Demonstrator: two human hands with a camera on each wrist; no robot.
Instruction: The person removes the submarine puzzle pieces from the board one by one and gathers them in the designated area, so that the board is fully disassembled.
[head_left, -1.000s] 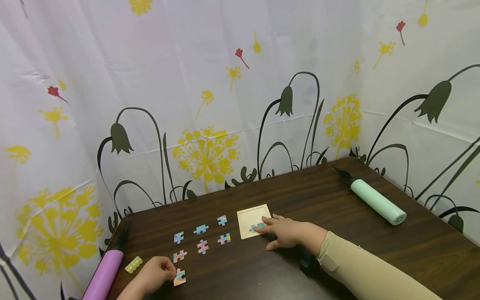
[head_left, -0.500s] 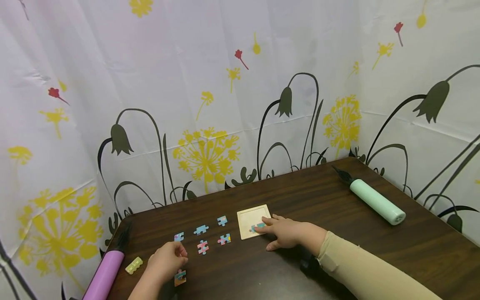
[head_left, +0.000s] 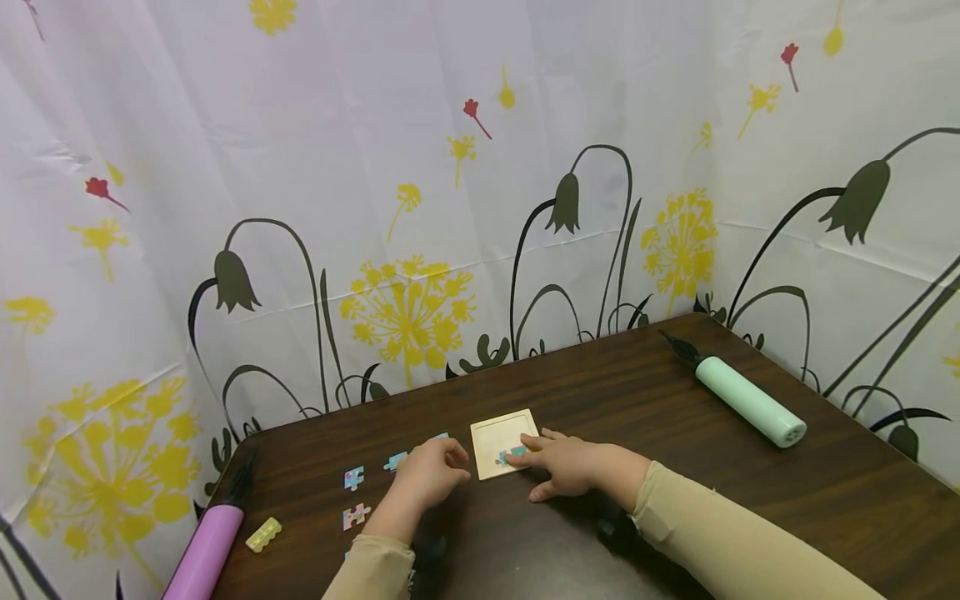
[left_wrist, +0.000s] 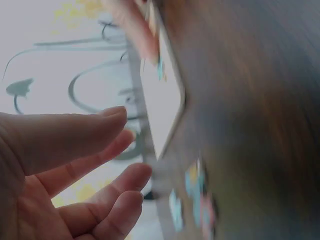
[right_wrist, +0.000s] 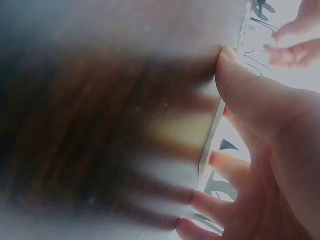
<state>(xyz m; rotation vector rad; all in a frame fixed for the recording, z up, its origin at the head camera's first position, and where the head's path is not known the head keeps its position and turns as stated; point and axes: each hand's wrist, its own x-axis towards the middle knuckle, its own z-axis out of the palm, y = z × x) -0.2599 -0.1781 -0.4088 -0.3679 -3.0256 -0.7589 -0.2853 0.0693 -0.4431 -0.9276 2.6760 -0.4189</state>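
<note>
We judge piece-fitting under way: right hand (head_left: 566, 463) rests straight fingers on the small teal puzzle piece (head_left: 512, 455) inside the square pale wooden tray (head_left: 501, 435); left hand (head_left: 429, 472), just left of the tray, looks loosely open, holding nothing visible; next calls for seating a piece

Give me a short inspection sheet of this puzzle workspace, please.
Surface: dark wooden table, bare toward the right.
Job's things: wooden puzzle tray holding one placed piece; loose puzzle pieces to the tray's left.
Clutter: purple pump, mint pump, small yellow block.
Hands: left hand over the loose pieces beside the tray, fingers relaxed, holding nothing visible; right hand with fingertips on the placed piece.
Cables: nothing seen.
Surroundings: white flower-print curtain.
</note>
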